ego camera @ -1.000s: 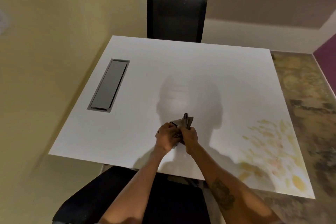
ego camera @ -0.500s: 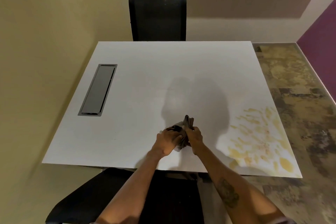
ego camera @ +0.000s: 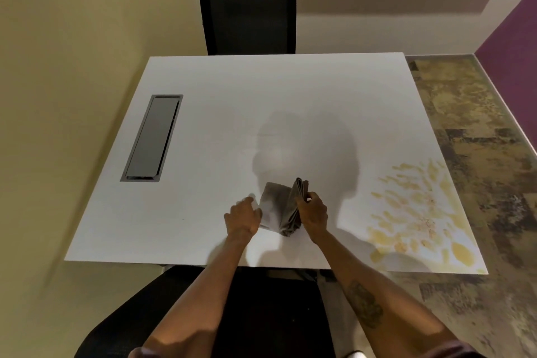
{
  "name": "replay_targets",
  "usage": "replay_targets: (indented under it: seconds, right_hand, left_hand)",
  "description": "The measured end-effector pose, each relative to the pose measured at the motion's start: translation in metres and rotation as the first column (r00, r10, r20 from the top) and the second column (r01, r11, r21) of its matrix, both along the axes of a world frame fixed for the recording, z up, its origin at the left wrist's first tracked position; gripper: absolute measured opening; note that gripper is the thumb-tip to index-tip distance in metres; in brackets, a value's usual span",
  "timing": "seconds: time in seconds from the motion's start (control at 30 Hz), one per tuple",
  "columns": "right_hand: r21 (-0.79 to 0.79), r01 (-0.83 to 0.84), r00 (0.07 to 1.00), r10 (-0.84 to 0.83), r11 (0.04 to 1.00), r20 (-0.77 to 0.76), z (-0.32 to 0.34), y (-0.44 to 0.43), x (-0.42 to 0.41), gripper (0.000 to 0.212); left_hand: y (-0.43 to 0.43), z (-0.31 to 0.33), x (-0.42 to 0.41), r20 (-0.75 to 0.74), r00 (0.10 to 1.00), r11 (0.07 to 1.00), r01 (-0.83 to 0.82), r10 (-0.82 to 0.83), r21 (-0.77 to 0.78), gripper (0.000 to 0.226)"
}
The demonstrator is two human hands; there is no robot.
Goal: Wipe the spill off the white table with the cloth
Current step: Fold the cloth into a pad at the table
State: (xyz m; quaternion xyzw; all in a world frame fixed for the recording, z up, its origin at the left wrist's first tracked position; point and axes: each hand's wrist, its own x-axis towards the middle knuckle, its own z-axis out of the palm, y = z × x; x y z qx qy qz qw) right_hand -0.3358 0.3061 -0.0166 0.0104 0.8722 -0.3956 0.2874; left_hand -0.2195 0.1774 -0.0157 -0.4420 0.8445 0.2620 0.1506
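Hands at work on a folded grey fabric cloth (ego camera: pixel 280 206), held just above the near middle of a square white table (ego camera: pixel 232 113). The right hand (ego camera: pixel 313 212) pinches the thick stack of folds, which stands on edge between thumb and fingers. The left hand (ego camera: pixel 243 218) grips the cloth's near left edge, drawing one layer out flat toward the left, so the cloth is partly opened.

The yellowish splattered liquid spill (ego camera: pixel 418 212) covers the table's near right corner, well apart from the cloth, and nothing has touched it yet. It runs close to the right and near edges.

Judging from this, the step in hand is getting the cloth ready. It would go best opened into a flat pad of a few layers, broad enough to cover the hand. Strokes should start at the table's edges and pull inward, so liquid is not pushed onto the patterned brown floor (ego camera: pixel 479 125).

A grey rectangular cable hatch (ego camera: pixel 152 138) is set into the table's left side. One black mesh office chair (ego camera: pixel 248 11) stands at the far side.
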Motion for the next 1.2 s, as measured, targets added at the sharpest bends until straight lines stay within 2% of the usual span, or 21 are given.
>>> replay_targets:
  seconds: [0.23, 0.37, 0.5, 0.73, 0.87, 0.97, 1.1, 1.2]
  right_hand:
    - [-0.023, -0.1, 0.992, 0.098, 0.995, -0.078, -0.009, -0.022, 0.012, 0.05]
    - [-0.022, -0.14, 0.981, 0.136, 0.99, -0.139, -0.012, -0.039, 0.021, 0.055]
    - [0.016, -0.132, 0.978, 0.133, 0.991, -0.161, -0.014, -0.049, 0.028, 0.051]
    - [0.11, -0.061, 0.98, 0.08, 0.992, -0.183, -0.016, -0.04, 0.021, 0.045]
    - [0.111, 0.055, 0.992, -0.041, 0.992, -0.12, -0.02, -0.022, 0.011, 0.026]
    - [0.111, 0.11, 0.993, -0.104, 0.988, -0.06, -0.023, -0.007, 0.005, 0.029]
    - [0.026, 0.186, 0.982, -0.187, 0.982, 0.039, -0.029, 0.01, 0.0, 0.036]
    - [-0.127, 0.253, 0.96, -0.232, 0.959, 0.16, -0.033, 0.022, -0.001, 0.04]
  left_hand:
    - [-0.011, -0.024, 0.012, 0.048, 0.959, 0.93, -0.283, 0.28, 0.233, 0.05]
    - [-0.005, -0.035, 0.012, 0.011, 0.937, 0.894, -0.337, 0.35, 0.296, 0.042]
    - [-0.002, -0.039, 0.012, -0.014, 0.922, 0.867, -0.36, 0.388, 0.345, 0.032]
    - [-0.006, -0.039, 0.017, -0.023, 0.958, 0.927, -0.27, 0.286, 0.261, 0.026]
    - [-0.004, -0.035, 0.012, -0.083, 0.964, 0.95, -0.231, 0.253, 0.212, 0.02]
    - [0.001, -0.034, 0.007, -0.082, 0.975, 0.966, -0.19, 0.207, 0.174, 0.021]
    - [0.006, -0.035, 0.005, -0.054, 0.986, 0.981, -0.151, 0.159, 0.124, 0.022]
    - [0.008, -0.034, 0.004, -0.046, 0.986, 0.984, -0.155, 0.159, 0.088, 0.022]
